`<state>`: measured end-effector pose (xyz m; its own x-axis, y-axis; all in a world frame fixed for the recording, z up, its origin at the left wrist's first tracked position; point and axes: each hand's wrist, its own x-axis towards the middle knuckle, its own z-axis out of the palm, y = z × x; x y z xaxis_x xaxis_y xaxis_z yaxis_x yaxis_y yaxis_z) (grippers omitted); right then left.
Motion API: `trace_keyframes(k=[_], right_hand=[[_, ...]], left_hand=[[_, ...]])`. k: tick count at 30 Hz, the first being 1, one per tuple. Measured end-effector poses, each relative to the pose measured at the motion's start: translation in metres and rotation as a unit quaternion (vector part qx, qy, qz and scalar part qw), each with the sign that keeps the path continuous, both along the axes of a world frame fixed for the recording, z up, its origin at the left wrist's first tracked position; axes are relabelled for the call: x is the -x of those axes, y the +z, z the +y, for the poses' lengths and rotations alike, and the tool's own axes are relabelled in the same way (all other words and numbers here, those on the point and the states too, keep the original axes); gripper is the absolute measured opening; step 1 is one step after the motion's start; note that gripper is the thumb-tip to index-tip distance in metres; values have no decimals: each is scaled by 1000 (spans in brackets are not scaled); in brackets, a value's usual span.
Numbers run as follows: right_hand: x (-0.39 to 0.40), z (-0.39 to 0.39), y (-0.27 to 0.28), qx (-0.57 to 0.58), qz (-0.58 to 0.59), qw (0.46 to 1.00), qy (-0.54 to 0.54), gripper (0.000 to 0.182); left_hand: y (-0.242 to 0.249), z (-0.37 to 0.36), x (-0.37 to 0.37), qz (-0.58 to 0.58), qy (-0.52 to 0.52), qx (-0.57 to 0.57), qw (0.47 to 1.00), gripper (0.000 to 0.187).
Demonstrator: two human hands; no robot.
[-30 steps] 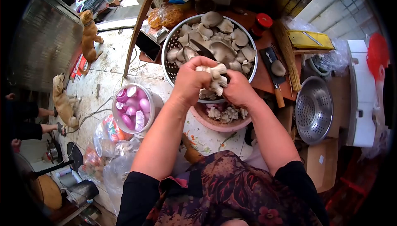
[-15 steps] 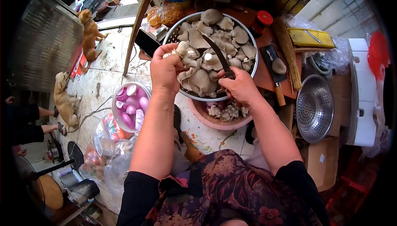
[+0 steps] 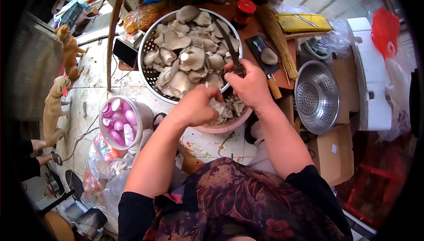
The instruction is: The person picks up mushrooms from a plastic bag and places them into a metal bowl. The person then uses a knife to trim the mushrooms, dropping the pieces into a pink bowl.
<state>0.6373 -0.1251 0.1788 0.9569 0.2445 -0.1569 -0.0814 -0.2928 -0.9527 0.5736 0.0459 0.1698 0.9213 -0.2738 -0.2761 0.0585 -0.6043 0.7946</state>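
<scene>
My right hand (image 3: 249, 82) grips a dark, curved knife (image 3: 229, 42), its blade pointing up over the right side of a colander (image 3: 148, 82) heaped with grey oyster mushrooms (image 3: 176, 40). Below the colander's front rim, my left hand (image 3: 198, 106) is lowered over a pink basin (image 3: 223, 128) with its fingers curled. A pale clump of mushroom stems (image 3: 216, 107) shows at those fingertips, partly hidden by the hand. More whitish mushroom trimmings (image 3: 233, 106) lie in the basin.
Left of the basin stands a white bucket (image 3: 139, 122) of peeled purple onions. A steel colander (image 3: 316, 97) and a cardboard box (image 3: 333, 155) are at the right. A cleaver (image 3: 265, 64) lies on the table. Two dogs (image 3: 55, 108) and another person's legs (image 3: 39, 152) are at left.
My left hand has come down from the colander's left side to the basin with the mushroom stems. My right hand still has the knife. The view has shifted, moving the surroundings left.
</scene>
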Motion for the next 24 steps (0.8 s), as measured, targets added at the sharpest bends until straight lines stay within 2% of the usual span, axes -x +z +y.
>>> trace_keyframes(k=[1, 3, 5, 7, 9, 11, 16, 18, 24], right_hand=[[-5, -8, -1, 23, -12, 999, -18, 24], [-15, -25, 5, 37, 22, 996, -79, 25], [-34, -51, -12, 64, -6, 988, -141, 26], [-56, -78, -28, 57, 21, 976, -211, 30], [-73, -101, -52, 77, -13, 966, -248, 32], [-76, -107, -63, 96, -13, 960, -262, 32], [-91, -121, -116, 129, 18, 950, -283, 30], [-100, -126, -137, 184, -9, 934, -305, 30], [-115, -133, -168, 221, -4, 923, -314, 33]], left_hand=[[-4, -7, 4, -5, -37, -42, 998, 44], [-1, -25, 11, 17, -42, -119, 992, 48], [-10, -35, 16, -12, -56, -131, 990, 45], [-18, -44, 22, -38, -66, -143, 987, 42], [-21, -49, 25, -85, -83, -191, 974, 51], [-20, -50, 23, -86, -98, -198, 972, 48], [-9, -52, 15, 30, -161, -215, 963, 44], [-6, -50, 15, 40, -176, -205, 962, 44], [-1, -39, 19, 51, -190, -182, 963, 47]])
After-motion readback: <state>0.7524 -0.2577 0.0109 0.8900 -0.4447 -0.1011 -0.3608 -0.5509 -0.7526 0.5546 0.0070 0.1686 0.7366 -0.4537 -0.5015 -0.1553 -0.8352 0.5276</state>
